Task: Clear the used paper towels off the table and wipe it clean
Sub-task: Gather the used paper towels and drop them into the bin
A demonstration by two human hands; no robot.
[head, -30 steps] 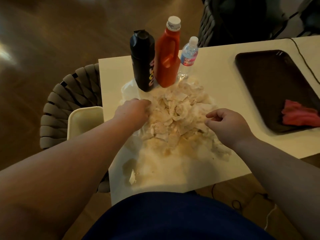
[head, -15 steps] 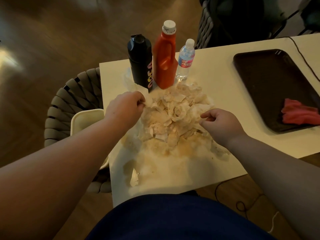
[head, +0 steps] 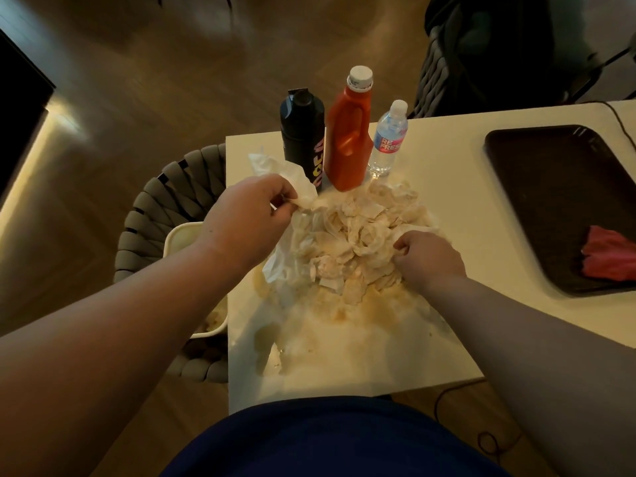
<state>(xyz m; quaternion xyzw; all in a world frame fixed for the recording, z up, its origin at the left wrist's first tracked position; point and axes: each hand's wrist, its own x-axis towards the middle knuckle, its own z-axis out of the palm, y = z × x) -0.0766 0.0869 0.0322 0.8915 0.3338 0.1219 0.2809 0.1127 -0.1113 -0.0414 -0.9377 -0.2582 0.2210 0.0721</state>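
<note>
A heap of crumpled, stained paper towels (head: pixel 358 239) lies in the middle of the white table (head: pixel 444 160). My left hand (head: pixel 249 215) pinches the heap's left edge and lifts a white sheet off the table. My right hand (head: pixel 428 259) grips the towels at the heap's right side, fingers curled into them. Brownish smears and crumbs cover the table in front of the heap. A red cloth (head: pixel 609 258) lies on a dark tray (head: pixel 564 187) at the right.
A black bottle (head: pixel 303 132), an orange jug (head: pixel 349 136) and a clear water bottle (head: pixel 389 139) stand right behind the heap. A cream bin (head: pixel 179 235) sits on a woven chair (head: pixel 161 201) left of the table. A cable (head: pixel 619 122) runs along the far right.
My left hand has closed on the heap's left edge and raised a white sheet. My right hand has moved in and curled into the right side of the towels.
</note>
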